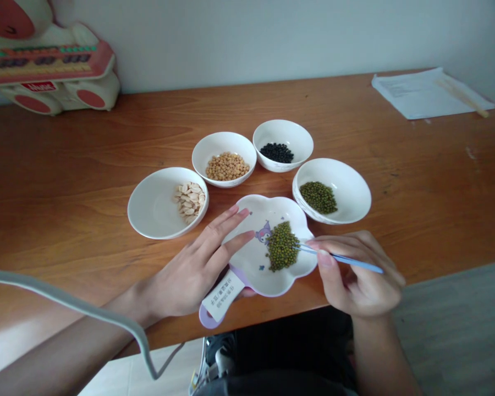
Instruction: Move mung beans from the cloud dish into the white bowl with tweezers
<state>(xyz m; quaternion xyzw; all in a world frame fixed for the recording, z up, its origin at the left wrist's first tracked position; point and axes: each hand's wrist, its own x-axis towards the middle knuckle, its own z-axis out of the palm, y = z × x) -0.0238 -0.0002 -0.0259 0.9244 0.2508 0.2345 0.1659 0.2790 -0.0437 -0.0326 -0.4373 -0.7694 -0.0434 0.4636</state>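
Note:
A white flower-shaped dish [247, 258] with a lilac handle and a cartoon print holds a heap of mung beans [284, 247]. My left hand [202, 261] grips it at the left, fingers stretched over the rim and part of the thumb showing beneath, near the labelled handle. Between thumb and fingers, my right hand [358, 275] pinches blue tweezers [350, 262]. Their tips reach the right side of the bean heap; whether a bean is between them is too small to tell. Behind the dish on the right, a white bowl [350, 187] contains more mung beans.
Around the dish's far side stand white bowls with pale flat seeds [190, 201], soybeans [226, 166] and black beans [277, 153]. A toy keyboard [45, 66] is at back left, papers [429, 93] at back right. A grey cable [86, 311] crosses over my left forearm.

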